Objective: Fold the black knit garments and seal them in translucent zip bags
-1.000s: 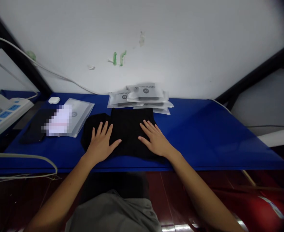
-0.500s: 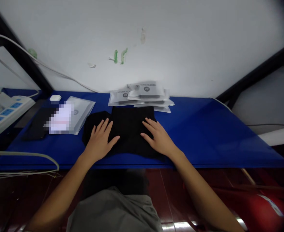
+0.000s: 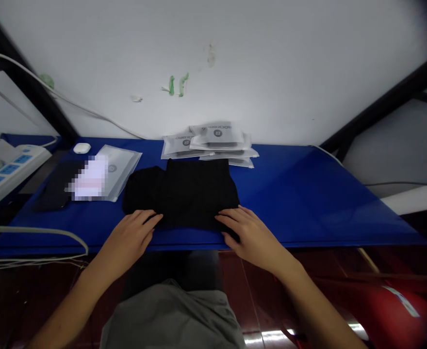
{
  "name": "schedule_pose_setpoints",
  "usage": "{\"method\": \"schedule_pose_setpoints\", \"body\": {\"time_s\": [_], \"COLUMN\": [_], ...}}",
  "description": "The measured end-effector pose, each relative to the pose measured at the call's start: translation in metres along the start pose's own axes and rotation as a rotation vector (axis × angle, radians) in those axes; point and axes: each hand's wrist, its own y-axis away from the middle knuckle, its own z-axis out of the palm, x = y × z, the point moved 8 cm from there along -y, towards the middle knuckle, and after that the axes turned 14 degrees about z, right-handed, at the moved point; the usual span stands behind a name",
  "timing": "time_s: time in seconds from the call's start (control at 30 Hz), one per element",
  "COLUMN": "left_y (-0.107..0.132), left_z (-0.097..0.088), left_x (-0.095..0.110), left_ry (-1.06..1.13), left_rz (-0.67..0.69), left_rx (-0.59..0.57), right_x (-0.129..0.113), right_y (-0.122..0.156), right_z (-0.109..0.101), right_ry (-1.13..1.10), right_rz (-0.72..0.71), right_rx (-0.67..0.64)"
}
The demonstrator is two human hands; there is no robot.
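Observation:
A black cloth piece [image 3: 195,194], its kind not clear, lies spread on the blue tabletop with a rounded part sticking out at its left. At its near left edge is my left hand [image 3: 131,237], fingers bent and touching the fabric, thumb apart below them. My right hand [image 3: 252,235] rests at the near right corner, its fingertips on the cloth and its thumb lower, by the edge. Neither hand visibly closes on the fabric. Just behind the cloth, a stack of frosted zip bags [image 3: 217,138] with dark contents lies against the wall.
Left of the cloth lie another frosted bag [image 3: 121,167], a dark phone [image 3: 55,186] and a small white case [image 3: 81,148]. A white power strip [image 3: 13,169] stands farther left. Pale cables [image 3: 53,232] cross the table's front left edge [image 3: 308,245].
Both hands have slid back toward me, from lying flat on the middle of the cloth to its near edge. Their fingers are now more bent. The cloth stays in place.

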Motion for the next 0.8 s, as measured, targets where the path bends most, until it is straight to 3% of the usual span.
{"method": "schedule_pose_setpoints", "body": {"time_s": [0.27,0.5,0.63,0.8], "left_y": [-0.004,0.004,0.008,0.007], "left_z": [-0.004,-0.01,-0.017,-0.036], "left_x": [-0.003,0.0,0.0,-0.008], "left_ry": [-0.073,0.035,0.123,0.133], "left_rz": [-0.028,-0.05,-0.078,-0.201], "left_rx": [0.019,-0.056,-0.07,0.017], "right_x": [0.007,0.013,0.016,0.021], "right_y": [0.0,0.006,0.007,-0.001], "right_z": [-0.001,-0.004,-0.015,-0.039], "right_ry": [0.097,-0.045,-0.149,-0.3], "right_rz": [-0.003,0.022,0.073,0.136], "right_rx": [0.096,0.017,-0.017,-0.043]}}
